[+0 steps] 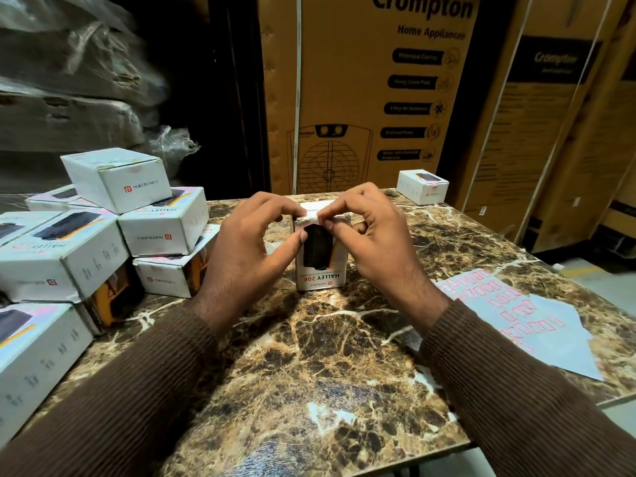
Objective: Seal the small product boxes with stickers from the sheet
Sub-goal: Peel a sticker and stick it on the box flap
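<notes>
Sticker going over the top edge of the upright box

The box stands on end mid-desk, long axis vertical; left hand grip clamps its left side, right hand grip pinches the sticker at the top flap; the sheet lies near right.

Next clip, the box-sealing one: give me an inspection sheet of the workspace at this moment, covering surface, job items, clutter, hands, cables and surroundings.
Surface: brown marble-patterned table.
Job's things: one small product box upright at centre, held by both hands; sticker sheet flat at the right, many slots already empty; pile of boxes at the left; single box at the far right corner.
Clutter: nothing seen.
Grippers: left hand grips the centre box near its top; right hand pinches at its top edge, apparently at a sticker.
Cables: nothing seen.
Surroundings: large Crompton cartons behind; plastic-wrapped packages at back left.
</notes>
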`<state>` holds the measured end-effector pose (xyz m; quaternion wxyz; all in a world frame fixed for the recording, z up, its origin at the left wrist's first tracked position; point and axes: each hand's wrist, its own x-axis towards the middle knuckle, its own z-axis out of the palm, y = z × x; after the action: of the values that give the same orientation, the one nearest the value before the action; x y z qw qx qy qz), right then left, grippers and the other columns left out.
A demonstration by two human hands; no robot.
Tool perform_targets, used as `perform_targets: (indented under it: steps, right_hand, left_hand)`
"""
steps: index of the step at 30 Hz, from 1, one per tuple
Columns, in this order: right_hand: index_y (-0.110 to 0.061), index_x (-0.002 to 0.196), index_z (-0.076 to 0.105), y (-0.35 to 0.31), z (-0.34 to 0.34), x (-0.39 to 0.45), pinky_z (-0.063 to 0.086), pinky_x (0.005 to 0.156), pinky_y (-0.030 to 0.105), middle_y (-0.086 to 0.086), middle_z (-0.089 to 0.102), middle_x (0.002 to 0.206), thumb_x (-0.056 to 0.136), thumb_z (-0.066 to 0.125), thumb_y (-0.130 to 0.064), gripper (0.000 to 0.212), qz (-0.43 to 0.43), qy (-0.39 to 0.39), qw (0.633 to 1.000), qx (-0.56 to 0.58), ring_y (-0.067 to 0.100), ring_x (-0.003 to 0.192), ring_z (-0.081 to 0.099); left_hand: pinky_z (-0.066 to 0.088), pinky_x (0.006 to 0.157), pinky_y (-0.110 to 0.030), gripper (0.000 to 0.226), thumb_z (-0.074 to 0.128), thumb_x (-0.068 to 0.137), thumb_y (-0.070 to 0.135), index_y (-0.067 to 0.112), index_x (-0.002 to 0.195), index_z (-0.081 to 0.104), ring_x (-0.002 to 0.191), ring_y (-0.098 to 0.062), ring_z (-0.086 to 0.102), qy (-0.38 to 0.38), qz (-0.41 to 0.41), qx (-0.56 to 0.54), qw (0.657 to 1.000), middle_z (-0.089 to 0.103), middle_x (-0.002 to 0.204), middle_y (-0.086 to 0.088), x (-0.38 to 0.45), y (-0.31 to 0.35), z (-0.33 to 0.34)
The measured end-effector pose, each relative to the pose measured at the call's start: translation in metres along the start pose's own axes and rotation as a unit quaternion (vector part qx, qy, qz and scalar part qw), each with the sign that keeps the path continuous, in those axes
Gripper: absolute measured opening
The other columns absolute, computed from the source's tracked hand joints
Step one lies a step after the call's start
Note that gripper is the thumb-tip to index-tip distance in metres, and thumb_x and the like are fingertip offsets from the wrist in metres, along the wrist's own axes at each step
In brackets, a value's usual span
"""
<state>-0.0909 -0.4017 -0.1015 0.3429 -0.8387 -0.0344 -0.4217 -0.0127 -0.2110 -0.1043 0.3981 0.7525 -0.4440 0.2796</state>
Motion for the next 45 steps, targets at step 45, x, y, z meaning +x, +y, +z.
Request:
perform_targets:
  steps: [45]
  right_hand:
    - [-0.022, 0.103, 0.075, 0.012, -0.015, -0.011, 0.052, 0.087, 0.026, -0.01, 0.064, 0.106, 0.096, 0.072, -0.027, 0.009, 0.121, -0.077, 0.989, -0.022, 0.0, 0.098, 0.058]
  left_hand:
    - [0.048, 0.072, -0.029, 0.019, 0.068, 0.102, 0.031, 0.016, 0.105, 0.079, 0.091, -0.009, 0.06, -0.03, -0.124, -0.028, 0.991, 0.068, 0.099, 0.003, 0.003, -0.013, 0.015]
